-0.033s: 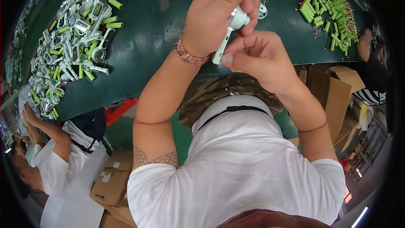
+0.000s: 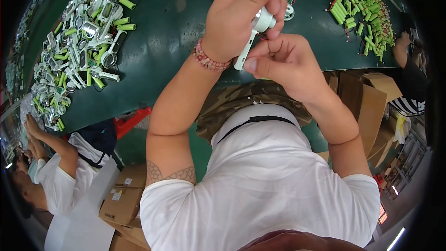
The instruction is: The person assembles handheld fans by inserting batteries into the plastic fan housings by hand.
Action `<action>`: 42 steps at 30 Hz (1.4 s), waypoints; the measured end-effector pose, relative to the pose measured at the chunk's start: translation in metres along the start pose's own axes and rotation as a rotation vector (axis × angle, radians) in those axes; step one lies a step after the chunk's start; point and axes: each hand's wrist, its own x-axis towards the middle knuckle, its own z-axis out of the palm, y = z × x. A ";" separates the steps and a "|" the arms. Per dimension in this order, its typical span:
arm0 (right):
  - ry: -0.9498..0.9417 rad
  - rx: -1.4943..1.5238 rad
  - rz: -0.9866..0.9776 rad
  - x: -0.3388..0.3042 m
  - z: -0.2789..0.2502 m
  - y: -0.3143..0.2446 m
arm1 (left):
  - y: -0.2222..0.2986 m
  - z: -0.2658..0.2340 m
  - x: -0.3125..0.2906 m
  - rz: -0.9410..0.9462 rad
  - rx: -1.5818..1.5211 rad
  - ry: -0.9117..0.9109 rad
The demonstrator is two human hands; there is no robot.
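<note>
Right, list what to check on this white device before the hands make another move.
1. Left hand holding the white device: ok, fingers wrapped around its round head.
2. Right hand at the slotted handle: ok, thumb at its lower end.
3. Firm pinch by the right hand: cannot tell, fingers partly hidden.
4. Wiring inside the white device: cannot tell, it is out of sight.
5. Green cells on the right kept apart from both hands: ok.
6. Co-worker's hand out of the way: ok, at the far right.
</note>
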 end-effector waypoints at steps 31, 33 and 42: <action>0.948 -0.793 -1.013 0.041 -0.225 -0.021 | 0.041 -0.029 0.002 -0.111 1.567 0.383; 0.950 -0.557 -0.970 0.038 -0.192 -0.029 | 0.029 -0.028 0.001 -0.103 1.630 0.261; 0.663 0.004 -0.834 0.005 -0.114 -0.039 | 0.025 -0.039 -0.008 0.004 1.331 0.430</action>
